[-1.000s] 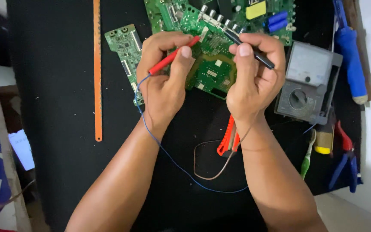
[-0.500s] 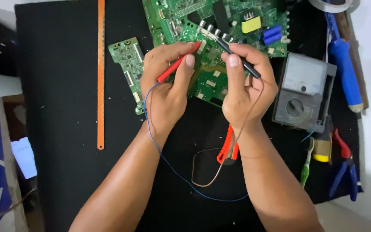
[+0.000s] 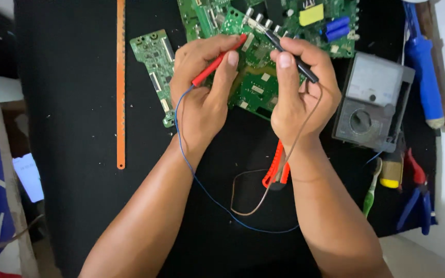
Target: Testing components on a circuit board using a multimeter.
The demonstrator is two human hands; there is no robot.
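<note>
At the far left, an orange saw blade (image 3: 120, 82) lies flat on the black mat (image 3: 68, 128), well apart from your hands. Just beside it to the right sits a small green circuit board (image 3: 155, 67), with your left knuckles close to its lower edge.

Your left hand (image 3: 202, 98) is closed around the red probe (image 3: 217, 62), pinched between thumb and fingers like a pen, its tip angled up onto the large green circuit board (image 3: 263, 56). The probe looks light and stiff, and its plastic sleeve is the right place to grip; its thin blue wire (image 3: 181, 149) trails limply down past your wrist and could snag.

Your right hand (image 3: 297, 95) is likewise closed on the black probe (image 3: 289, 54), whose tip rests near the row of silver connectors on the same board. Its brown wire (image 3: 263, 198) loops below, over an orange-handled tool (image 3: 276, 167) lying under your forearm.

The large board lies directly beneath both hands, partly hidden by them. It looks rigid but fragile, so I would judge light pressure and edge handling safest.

Further right stand a grey meter (image 3: 372, 100), a blue-handled screwdriver (image 3: 423, 72) and pliers (image 3: 415, 193).
</note>
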